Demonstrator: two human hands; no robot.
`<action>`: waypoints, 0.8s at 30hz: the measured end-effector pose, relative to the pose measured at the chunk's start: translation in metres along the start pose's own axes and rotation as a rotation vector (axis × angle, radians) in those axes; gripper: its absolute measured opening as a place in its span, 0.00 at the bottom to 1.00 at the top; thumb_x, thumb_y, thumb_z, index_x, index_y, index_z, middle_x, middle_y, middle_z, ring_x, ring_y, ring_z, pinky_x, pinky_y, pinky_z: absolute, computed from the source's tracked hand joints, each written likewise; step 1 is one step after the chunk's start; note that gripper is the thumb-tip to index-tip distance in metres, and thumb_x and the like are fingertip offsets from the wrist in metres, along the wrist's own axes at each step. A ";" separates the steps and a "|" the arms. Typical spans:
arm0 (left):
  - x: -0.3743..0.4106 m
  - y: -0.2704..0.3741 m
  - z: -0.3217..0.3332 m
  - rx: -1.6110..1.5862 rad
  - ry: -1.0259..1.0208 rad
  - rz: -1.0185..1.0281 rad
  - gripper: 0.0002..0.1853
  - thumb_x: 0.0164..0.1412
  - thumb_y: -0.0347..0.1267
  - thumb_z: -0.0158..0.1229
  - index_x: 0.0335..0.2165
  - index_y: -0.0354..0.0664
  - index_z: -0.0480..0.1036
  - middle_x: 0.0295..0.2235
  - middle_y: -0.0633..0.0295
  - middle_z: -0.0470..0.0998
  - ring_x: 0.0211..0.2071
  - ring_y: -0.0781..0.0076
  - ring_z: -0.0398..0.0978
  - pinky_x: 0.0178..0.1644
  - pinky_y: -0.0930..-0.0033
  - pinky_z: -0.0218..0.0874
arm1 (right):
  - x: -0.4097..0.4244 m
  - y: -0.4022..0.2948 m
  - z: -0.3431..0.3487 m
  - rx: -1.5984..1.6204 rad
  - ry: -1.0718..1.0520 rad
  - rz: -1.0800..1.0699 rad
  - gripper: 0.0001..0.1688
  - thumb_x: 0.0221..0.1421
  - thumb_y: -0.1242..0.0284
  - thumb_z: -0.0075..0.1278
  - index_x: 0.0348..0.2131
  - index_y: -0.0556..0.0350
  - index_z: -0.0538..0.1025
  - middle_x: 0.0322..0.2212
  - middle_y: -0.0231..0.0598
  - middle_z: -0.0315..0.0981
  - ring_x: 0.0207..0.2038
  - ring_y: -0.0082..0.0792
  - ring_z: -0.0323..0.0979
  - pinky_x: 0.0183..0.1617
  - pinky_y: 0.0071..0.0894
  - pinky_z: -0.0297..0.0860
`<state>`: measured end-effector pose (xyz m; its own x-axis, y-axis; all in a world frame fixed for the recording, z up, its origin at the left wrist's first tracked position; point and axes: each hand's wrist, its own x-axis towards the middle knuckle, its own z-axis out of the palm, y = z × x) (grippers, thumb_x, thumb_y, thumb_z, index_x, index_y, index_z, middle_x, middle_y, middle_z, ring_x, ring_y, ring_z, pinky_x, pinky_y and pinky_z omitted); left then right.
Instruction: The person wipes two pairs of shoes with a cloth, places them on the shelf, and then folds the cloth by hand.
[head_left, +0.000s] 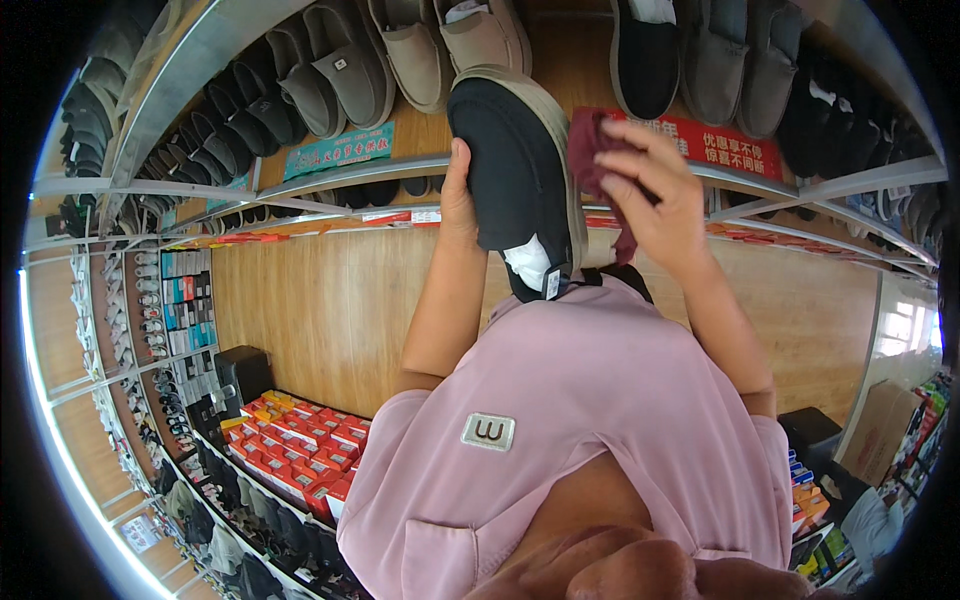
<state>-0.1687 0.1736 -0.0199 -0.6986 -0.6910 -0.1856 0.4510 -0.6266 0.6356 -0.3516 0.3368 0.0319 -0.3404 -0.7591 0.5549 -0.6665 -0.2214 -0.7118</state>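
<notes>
A black slip-on shoe with a beige sole is raised before the shelf, toe pointing away from me. My left hand grips it along its left side, thumb upward. White paper stuffing fills its opening, and a small tag hangs at the heel. In my right hand is a bunched maroon cloth, held just right of the shoe's sole edge. Whether the cloth touches the sole I cannot tell.
Ahead runs a wooden display shelf with a metal front edge. Grey slip-ons, beige slip-ons and another black shoe stand on it. Red shoe boxes are stacked behind me, to the left. Wood-look flooring lies below.
</notes>
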 end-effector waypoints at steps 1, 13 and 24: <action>0.003 -0.002 -0.001 -0.012 -0.044 -0.016 0.44 0.66 0.59 0.60 0.64 0.33 0.66 0.58 0.44 0.75 0.57 0.50 0.76 0.63 0.51 0.70 | 0.012 -0.004 0.000 0.011 0.035 -0.033 0.14 0.53 0.82 0.62 0.42 0.58 0.84 0.53 0.44 0.78 0.53 0.47 0.74 0.57 0.40 0.71; 0.034 0.025 -0.020 -0.158 -0.102 0.202 0.36 0.70 0.57 0.55 0.60 0.38 0.72 0.55 0.51 0.79 0.55 0.55 0.78 0.63 0.54 0.69 | -0.020 0.014 0.013 0.135 -0.317 -0.163 0.15 0.48 0.85 0.62 0.39 0.59 0.83 0.52 0.44 0.77 0.52 0.50 0.73 0.56 0.46 0.70; 0.041 0.017 -0.007 -0.365 -0.182 0.145 0.34 0.69 0.58 0.56 0.58 0.42 0.75 0.54 0.54 0.80 0.55 0.57 0.77 0.63 0.54 0.69 | 0.029 -0.005 0.025 0.031 -0.124 -0.265 0.17 0.51 0.83 0.61 0.43 0.54 0.84 0.54 0.41 0.76 0.52 0.50 0.72 0.55 0.44 0.70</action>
<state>-0.1854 0.1318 -0.0221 -0.6854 -0.7270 0.0417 0.6957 -0.6369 0.3322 -0.3419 0.3007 0.0405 -0.0721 -0.7411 0.6675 -0.7001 -0.4391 -0.5631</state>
